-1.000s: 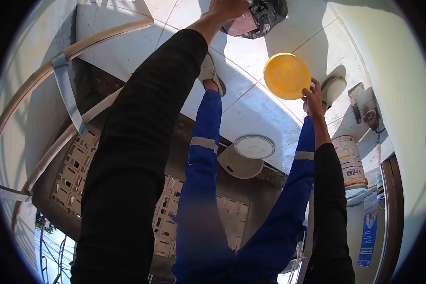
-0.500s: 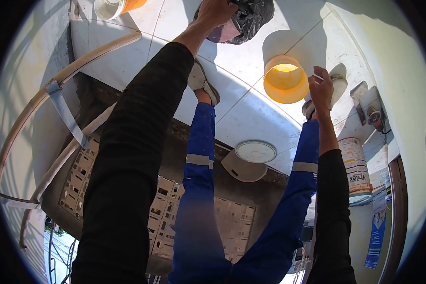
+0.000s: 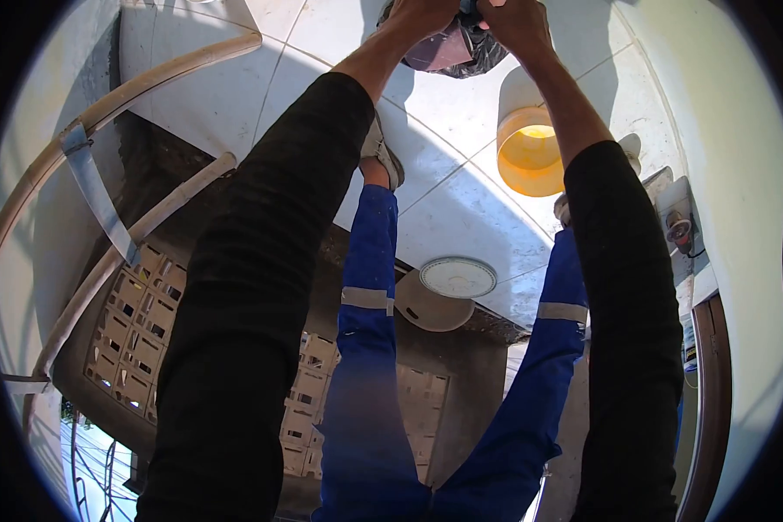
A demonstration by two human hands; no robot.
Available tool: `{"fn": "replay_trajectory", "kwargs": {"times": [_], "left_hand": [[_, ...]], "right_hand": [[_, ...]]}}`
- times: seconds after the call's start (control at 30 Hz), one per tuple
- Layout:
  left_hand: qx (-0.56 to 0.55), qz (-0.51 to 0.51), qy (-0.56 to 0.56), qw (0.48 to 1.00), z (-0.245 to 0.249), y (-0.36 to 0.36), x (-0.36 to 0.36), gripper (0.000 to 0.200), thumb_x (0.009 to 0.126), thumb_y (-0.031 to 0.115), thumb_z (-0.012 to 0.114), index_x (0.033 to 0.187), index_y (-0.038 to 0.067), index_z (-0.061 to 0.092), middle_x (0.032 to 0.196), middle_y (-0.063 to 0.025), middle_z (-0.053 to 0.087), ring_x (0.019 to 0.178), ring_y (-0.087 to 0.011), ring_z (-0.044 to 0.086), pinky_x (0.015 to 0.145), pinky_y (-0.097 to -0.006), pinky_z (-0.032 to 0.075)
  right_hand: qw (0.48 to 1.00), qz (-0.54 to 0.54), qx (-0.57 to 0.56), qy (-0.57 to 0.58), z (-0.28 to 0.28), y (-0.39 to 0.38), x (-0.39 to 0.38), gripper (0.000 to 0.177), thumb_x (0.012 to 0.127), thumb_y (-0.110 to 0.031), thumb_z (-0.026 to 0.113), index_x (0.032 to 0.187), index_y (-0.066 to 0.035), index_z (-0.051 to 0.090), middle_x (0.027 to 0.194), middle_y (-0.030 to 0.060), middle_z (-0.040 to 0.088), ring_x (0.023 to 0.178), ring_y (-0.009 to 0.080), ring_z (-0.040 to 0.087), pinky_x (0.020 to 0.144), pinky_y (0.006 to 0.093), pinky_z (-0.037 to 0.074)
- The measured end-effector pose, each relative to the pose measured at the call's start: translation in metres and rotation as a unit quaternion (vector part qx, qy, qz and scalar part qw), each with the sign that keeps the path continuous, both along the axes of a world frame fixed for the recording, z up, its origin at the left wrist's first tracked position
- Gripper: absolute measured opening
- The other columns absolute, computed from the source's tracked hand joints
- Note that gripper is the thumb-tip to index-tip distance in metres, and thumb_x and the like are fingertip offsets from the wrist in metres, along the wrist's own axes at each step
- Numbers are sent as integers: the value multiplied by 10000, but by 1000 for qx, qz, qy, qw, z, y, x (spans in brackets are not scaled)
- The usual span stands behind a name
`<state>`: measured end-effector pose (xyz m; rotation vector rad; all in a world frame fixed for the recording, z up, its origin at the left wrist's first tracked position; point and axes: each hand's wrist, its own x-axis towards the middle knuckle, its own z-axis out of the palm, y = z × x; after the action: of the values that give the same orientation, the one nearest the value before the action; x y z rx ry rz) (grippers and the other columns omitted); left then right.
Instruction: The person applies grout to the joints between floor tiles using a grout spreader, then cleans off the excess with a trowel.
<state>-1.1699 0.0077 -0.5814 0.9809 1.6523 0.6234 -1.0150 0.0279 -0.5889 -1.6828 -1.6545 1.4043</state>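
White tiled floor [image 3: 461, 217] underfoot. Blue trouser legs [image 3: 370, 287] stand on it, round white plastic lid [image 3: 458, 277] between them. Translucent yellow plastic bucket [image 3: 531, 157] upright under right forearm. Crumpled black plastic bag [image 3: 483, 54] at top edge, near bucket. Left hand [image 3: 422, 13] grip clamped on bag. Right hand [image 3: 515, 24] touches bag top; its grip is cropped, cannot tell.

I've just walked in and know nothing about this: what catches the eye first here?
Two black-sleeved arms stretch up the picture, the left hand and right hand meeting on a black plastic bag at the top edge. Just below-right of it, a yellow bucket stands on the pale tiled floor, beside blue trouser legs.
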Motion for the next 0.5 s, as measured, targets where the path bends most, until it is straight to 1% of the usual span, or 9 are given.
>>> {"fn": "replay_trajectory", "kwargs": {"times": [0.03, 0.07, 0.1, 0.17, 0.23, 0.3, 0.33, 0.43, 0.5], "left_hand": [[-20, 5, -20, 1000, 0, -1, -3, 144, 842, 53, 555, 949, 59, 651, 753, -95, 686, 548, -197, 636, 492, -338, 508], [-20, 12, -22, 999, -1, 0, -7, 144, 842, 53, 555, 949, 59, 651, 753, -95, 686, 548, -197, 636, 492, -338, 508], [-1, -24, -10, 1000, -2, 0, -9, 145, 839, 50, 564, 951, 57, 657, 767, -98, 694, 577, -195, 649, 519, -341, 520], [18, -56, 1, 998, -8, -2, -11, 147, 836, 47, 573, 952, 55, 663, 781, -101, 702, 606, -192, 663, 546, -344, 532], [88, -49, -4, 995, -16, -5, -13, 147, 830, 43, 605, 953, 53, 684, 807, -110, 722, 690, -210, 697, 635, -363, 555], [91, -53, 21, 994, -21, -3, -14, 147, 823, 42, 619, 946, 54, 698, 825, -113, 730, 729, -226, 707, 674, -371, 556], [96, -60, 47, 992, -21, -2, -14, 147, 817, 42, 633, 940, 55, 712, 844, -116, 738, 767, -241, 717, 712, -379, 558], [104, -113, 64, 986, -18, 0, -15, 137, 816, 67, 643, 924, 54, 726, 856, -117, 742, 776, -266, 721, 718, -389, 560], [76, -107, 63, 989, -14, 2, -15, 132, 819, 79, 644, 916, 52, 729, 856, -118, 742, 779, -266, 723, 720, -389, 561]], "right_hand": [[997, -18, -72, 15, 6, 1, -4, 143, 848, -84, 639, 963, -43, 713, 875, 120, 746, 872, 222, 741, 778, 379, 584], [997, -33, -61, 23, -8, -2, -4, 105, 854, -76, 656, 939, -34, 701, 855, 96, 739, 810, 191, 736, 720, 352, 586], [998, -27, -61, 22, -21, -3, -1, 105, 854, -76, 656, 939, -34, 701, 855, 96, 739, 810, 191, 736, 720, 352, 586], [995, 21, 86, 47, -26, -4, -3, 105, 851, -69, 658, 943, -33, 696, 848, 89, 739, 751, 192, 729, 682, 346, 580], [999, 26, 31, 31, -10, -3, -3, 111, 849, -60, 660, 952, -36, 696, 838, 98, 736, 754, 207, 734, 685, 352, 580], [999, 27, -23, -19, 10, -1, -9, 119, 842, -54, 660, 955, -35, 692, 833, 114, 730, 795, 224, 742, 715, 372, 582], [996, 60, 56, -22, 4, -1, -8, 108, 834, -60, 670, 936, -30, 683, 830, 122, 728, 808, 246, 750, 712, 387, 585], [995, 99, 30, -11, -4, 5, 3, 99, 826, -76, 684, 908, -24, 667, 793, 109, 709, 775, 223, 729, 695, 372, 574], [995, 100, 29, -8, -4, 4, 7, 87, 825, -83, 684, 890, -30, 664, 783, 96, 701, 759, 206, 709, 689, 362, 567]]}}
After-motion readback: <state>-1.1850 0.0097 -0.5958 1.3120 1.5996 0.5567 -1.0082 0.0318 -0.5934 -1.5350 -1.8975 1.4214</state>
